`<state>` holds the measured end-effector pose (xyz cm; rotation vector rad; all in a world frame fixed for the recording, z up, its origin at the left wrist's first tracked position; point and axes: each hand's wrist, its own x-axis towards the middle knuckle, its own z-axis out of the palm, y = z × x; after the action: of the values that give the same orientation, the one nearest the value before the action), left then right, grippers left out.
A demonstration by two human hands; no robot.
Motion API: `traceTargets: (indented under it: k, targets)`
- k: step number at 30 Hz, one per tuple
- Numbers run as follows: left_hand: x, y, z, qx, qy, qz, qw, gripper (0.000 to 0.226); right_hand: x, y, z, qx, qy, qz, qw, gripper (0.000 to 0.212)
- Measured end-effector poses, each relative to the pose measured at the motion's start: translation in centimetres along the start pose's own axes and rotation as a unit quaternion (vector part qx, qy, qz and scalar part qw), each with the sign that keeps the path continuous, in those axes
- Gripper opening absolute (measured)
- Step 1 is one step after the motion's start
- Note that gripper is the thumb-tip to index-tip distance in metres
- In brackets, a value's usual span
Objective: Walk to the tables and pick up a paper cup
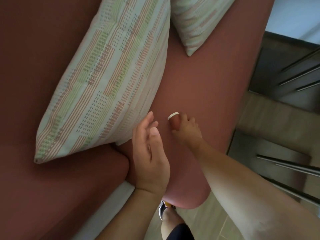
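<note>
Inspector: Cup (174, 120), brown with a white rim, lies tipped on the sofa arm (199, 80) at centre frame, rim toward the upper left.

Clerk: Room about it?

Inspector: Bare upholstery runs up the frame from the cup. The large patterned cushion (107, 80) borders it on the left; its lower corner lies just beside the left hand (149, 153). The arm's edge drops to the tiled floor (259, 118) at the right.

Clerk: Grips?

Inspector: Right hand (187, 129) has its fingers curled round the cup's body. Left hand holds nothing, fingers relaxed, palm facing the cup, apart from it.
</note>
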<state>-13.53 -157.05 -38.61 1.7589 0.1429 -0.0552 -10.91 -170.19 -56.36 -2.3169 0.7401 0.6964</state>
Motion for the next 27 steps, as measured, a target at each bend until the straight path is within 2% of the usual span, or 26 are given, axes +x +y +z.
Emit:
traceTargets:
  k: [3,6,8,10,12,15,18,19,22,23,24,25,27]
  targets:
    - [-0.5,1.8,-1.0,-0.017,0.002,-0.001,1.000,0.040,-2.7,-0.5,-2.0,0.158,0.026,0.044,0.986,0.075]
    - [-1.2,4.4,-2.8,-0.037,-0.010,0.000,0.999,0.043,-6.0,-1.9,-3.8,0.272,0.049,0.069,0.959,0.083]
    - [-1.8,6.5,-4.6,-0.053,-0.023,0.008,0.998,0.047,-8.6,-3.1,-5.3,0.386,0.059,0.075,0.917,0.089]
    - [-2.5,8.7,-6.5,-0.066,-0.032,0.024,0.997,0.048,-11.9,-4.6,-7.3,0.483,0.058,0.068,0.871,0.079]
    - [-3.5,11.1,-8.6,-0.078,-0.034,0.046,0.995,0.048,-15.3,-6.1,-8.9,0.533,0.037,0.049,0.844,0.068]
    - [-5.0,14.6,-12.0,-0.102,-0.043,0.081,0.991,0.044,-20.5,-8.8,-10.6,0.591,0.034,0.027,0.805,0.063]
    - [-6.8,17.6,-16.0,-0.119,-0.054,0.108,0.985,0.044,-25.8,-11.7,-12.3,0.664,0.023,0.007,0.747,0.052]
    - [-7.4,18.5,-17.6,-0.124,-0.054,0.118,0.984,0.043,-27.9,-12.7,-12.8,0.674,0.023,0.006,0.739,0.051]
    - [-9.7,20.9,-23.0,-0.144,-0.047,0.139,0.979,0.042,-34.3,-16.8,-13.4,0.763,-0.009,0.007,0.647,0.053]
    - [-10.5,21.5,-24.9,-0.148,-0.046,0.143,0.977,0.043,-36.5,-17.6,-13.5,0.758,-0.018,-0.012,0.652,0.054]
    - [-11.3,22.0,-26.8,-0.150,-0.044,0.148,0.976,0.044,-38.9,-18.9,-13.6,0.780,-0.058,-0.037,0.622,0.049]
    - [-12.2,22.5,-29.0,-0.152,-0.042,0.156,0.975,0.046,-41.6,-20.5,-13.2,0.752,-0.029,-0.095,0.652,0.047]
    - [-13.8,23.4,-33.0,-0.154,-0.033,0.178,0.971,0.045,-46.3,-22.9,-13.0,0.763,-0.040,-0.142,0.630,0.050]
